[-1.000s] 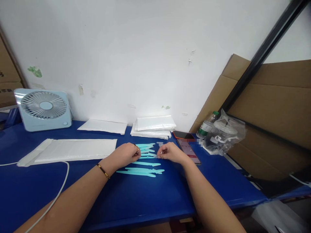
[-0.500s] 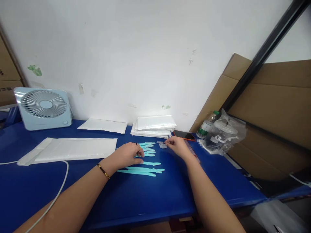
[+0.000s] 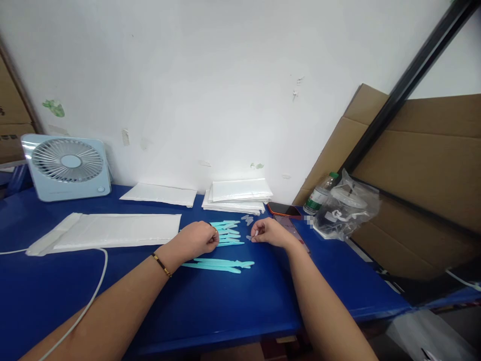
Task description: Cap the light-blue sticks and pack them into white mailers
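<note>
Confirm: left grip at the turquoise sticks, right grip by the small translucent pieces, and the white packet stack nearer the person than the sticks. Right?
Not quite: the head view shows the white packet stack beyond the turquoise sticks, by the wall. The left grip is at the sticks and the right grip by the small translucent pieces, as you say.

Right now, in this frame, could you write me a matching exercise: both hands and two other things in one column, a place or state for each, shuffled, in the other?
Things:
1. Left hand
2. Right hand
3. Fan
4. Bottle

Places and states:
A. Green-capped, next to a clear plastic bag
B. Closed on a turquoise stick
C. Standing toward the left end of the blue table
D. Pinching a small translucent piece

Right pairs: 1-B, 2-D, 3-C, 4-A
</note>
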The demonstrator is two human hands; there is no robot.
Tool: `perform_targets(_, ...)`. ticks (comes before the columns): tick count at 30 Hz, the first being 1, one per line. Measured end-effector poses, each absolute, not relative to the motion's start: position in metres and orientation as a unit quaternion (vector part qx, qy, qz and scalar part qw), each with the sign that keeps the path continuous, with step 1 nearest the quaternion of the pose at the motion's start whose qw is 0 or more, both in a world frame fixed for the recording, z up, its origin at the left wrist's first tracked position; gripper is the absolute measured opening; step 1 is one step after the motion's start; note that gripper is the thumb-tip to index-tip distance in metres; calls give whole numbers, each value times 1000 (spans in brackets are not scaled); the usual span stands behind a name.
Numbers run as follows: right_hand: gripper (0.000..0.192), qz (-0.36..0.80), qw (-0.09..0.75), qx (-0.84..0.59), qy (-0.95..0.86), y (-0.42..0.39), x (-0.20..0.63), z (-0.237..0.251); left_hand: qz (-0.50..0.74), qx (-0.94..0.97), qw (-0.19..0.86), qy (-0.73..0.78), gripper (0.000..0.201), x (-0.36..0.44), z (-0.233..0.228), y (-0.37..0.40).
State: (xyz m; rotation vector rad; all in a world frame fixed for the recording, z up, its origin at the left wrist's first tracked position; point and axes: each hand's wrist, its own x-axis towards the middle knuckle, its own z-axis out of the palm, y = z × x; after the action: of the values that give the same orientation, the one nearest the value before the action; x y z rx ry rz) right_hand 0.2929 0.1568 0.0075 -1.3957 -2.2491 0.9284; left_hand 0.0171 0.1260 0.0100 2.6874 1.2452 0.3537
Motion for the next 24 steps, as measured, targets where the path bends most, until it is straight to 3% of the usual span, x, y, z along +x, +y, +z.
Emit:
perform_targets(14,16,348,194,-422,-814,145,266,5,112,894,59,430,20,15,12,126)
perform_targets(19,16,169,294,-493,-801,162,285,2,155,871,69,462,19,13,23,121)
perform_targets(24,20,92,253,-487,-831,177,295,-6,99,885,213,403,30,16,30,110)
